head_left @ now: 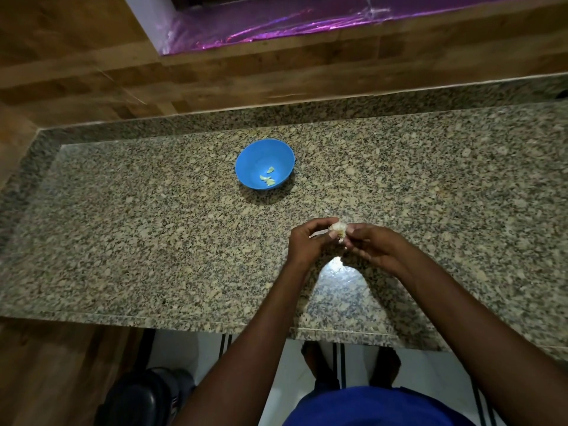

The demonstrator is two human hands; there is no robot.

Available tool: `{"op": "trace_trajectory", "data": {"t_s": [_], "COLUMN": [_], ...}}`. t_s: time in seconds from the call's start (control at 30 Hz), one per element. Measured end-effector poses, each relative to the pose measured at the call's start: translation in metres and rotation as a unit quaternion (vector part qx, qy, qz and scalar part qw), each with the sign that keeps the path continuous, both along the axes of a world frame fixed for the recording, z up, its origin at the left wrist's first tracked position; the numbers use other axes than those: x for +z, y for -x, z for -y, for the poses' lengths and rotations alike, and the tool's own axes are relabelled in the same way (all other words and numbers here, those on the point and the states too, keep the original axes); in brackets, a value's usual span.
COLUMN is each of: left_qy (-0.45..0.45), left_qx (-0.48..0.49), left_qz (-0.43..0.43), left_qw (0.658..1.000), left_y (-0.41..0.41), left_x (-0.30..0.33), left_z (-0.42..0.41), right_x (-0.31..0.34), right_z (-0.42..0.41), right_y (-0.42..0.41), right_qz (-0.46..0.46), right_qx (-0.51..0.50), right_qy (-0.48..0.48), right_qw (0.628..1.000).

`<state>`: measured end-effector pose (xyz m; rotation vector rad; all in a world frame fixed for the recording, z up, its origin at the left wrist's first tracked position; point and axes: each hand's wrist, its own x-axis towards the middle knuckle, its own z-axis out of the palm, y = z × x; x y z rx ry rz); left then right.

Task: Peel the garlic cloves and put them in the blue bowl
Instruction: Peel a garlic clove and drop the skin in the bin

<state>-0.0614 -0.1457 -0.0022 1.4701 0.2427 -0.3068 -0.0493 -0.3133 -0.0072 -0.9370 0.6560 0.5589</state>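
Garlic (338,231) pinched between left hand (307,241) and right hand (373,245), fingers of both clamped on it, above the bench (153,241). Blue bowl (255,158) at eleven o'clock, well apart, holding peeled cloves (268,178).

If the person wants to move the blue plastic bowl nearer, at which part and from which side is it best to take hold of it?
Probably by the rim of the round blue plastic bowl, coming from the near side, where the hands are. The bowl stands upright and open on the speckled granite counter, with nothing close around it, and its walls slope outward. A pinch over the rim stays clear of the peeled garlic cloves at the bottom.
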Motion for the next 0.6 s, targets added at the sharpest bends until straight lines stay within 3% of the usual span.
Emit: {"op": "trace_trajectory", "data": {"t_s": [0.17, 0.3, 0.43, 0.6], "left_qy": [0.075, 0.067, -0.101, -0.300], "left_qx": [0.021, 0.040, 0.042, 0.000], "left_qz": [-0.054, -0.067, 0.013, 0.133], "left_qw": [0.995, 0.995, 0.994, 0.945], "left_y": [-0.002, -0.003, -0.007, -0.010], "left_x": [-0.002, -0.003, -0.004, -0.008], "left_z": [0.003, 0.004, 0.001, -0.003], "right_x": [-0.002, -0.007, -0.006, -0.004], "right_z": [0.003, 0.009, 0.017, 0.025], "right_y": [0.000, 0.004, 0.010, 0.013], "right_qz": [-0.044, -0.063, -0.030, 0.025], "right_qx": [-0.036, -0.036, 0.006, 0.036], "right_qy": [-0.061, 0.003, 0.076, 0.132], "right_qw": [0.997, 0.997, 0.997, 0.990]}}
